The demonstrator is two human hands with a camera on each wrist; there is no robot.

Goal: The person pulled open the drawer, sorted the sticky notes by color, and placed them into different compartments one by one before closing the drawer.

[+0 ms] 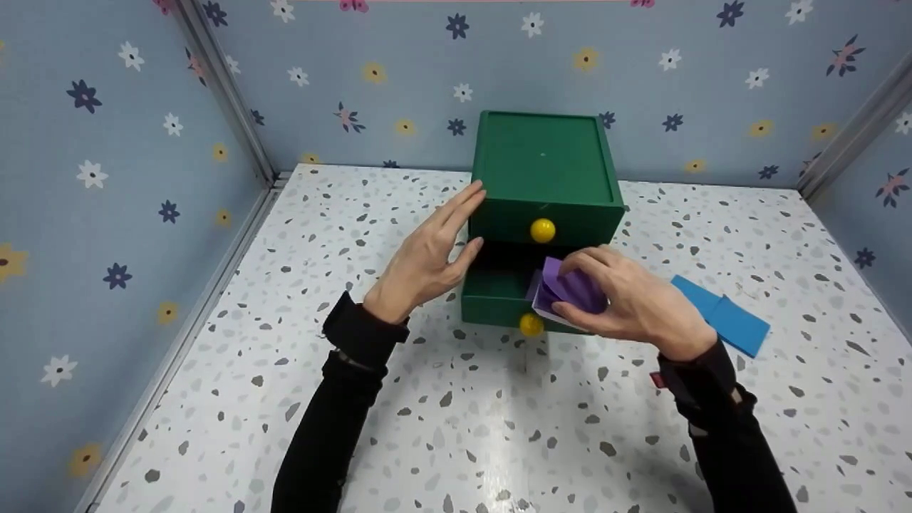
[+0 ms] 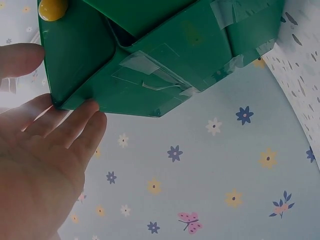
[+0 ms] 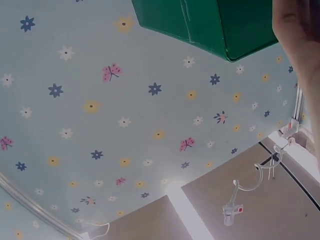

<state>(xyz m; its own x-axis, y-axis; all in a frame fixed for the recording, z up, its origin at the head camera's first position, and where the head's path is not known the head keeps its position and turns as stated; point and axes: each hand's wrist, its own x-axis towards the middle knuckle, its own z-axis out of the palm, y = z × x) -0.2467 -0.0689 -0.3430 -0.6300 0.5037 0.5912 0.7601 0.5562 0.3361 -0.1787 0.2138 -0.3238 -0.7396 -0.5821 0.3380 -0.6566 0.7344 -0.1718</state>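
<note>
A green two-drawer box (image 1: 545,160) with yellow knobs stands against the back wall, its lower drawer (image 1: 491,308) pulled out. My left hand (image 1: 427,263) is at the box's left side, fingers straight and fingertips right at its front corner; the left wrist view shows the fingers (image 2: 85,120) along that edge. Over the front of the lower drawer, my right hand (image 1: 634,299) pinches a purple folded piece (image 1: 573,288) with a pale edge between thumb and fingers. In the right wrist view, only part of the right hand (image 3: 295,35) shows, and the purple piece is hidden.
A flat blue folded piece (image 1: 734,324) lies on the speckled white table (image 1: 456,427), right of the box. Flower-patterned walls (image 1: 399,78) enclose the table at the back and both sides. Clear tape (image 2: 150,67) is stuck on the box's side.
</note>
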